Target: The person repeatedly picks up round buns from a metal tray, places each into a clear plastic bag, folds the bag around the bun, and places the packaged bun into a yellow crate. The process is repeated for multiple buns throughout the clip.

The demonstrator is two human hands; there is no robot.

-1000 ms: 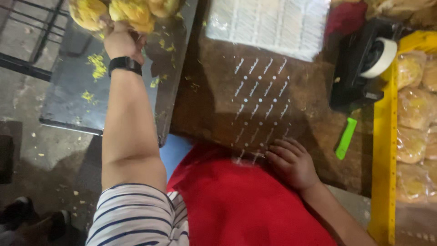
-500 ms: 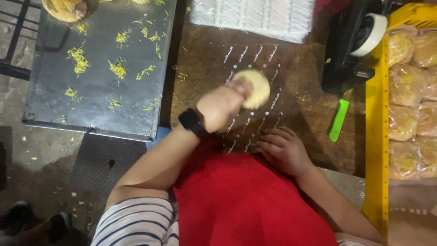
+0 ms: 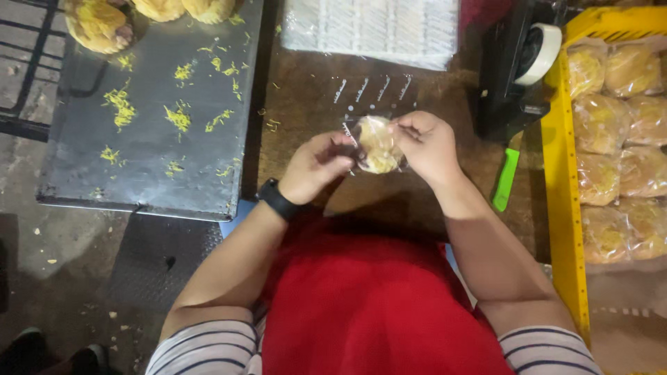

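A round yellow pastry [image 3: 376, 144] sits inside a clear plastic bag, held above the brown wooden table [image 3: 306, 104]. My left hand [image 3: 316, 165] grips the bag's left side, with a black watch on that wrist. My right hand [image 3: 425, 142] pinches the bag's upper right edge. Both hands meet over the table, just in front of my red apron [image 3: 375, 305].
A dark metal tray [image 3: 153, 104] on the left carries yellow crumbs and several unwrapped pastries [image 3: 97, 24] at its far edge. A stack of clear bags [image 3: 372, 28] lies at the back. A black tape dispenser [image 3: 521, 62] and green-handled tool [image 3: 506, 179] sit beside a yellow crate [image 3: 559, 208] of bagged pastries.
My left hand took a pastry from the tray and brought it over the table. My right hand lifted off the table and now both hold the pastry in a clear bag.
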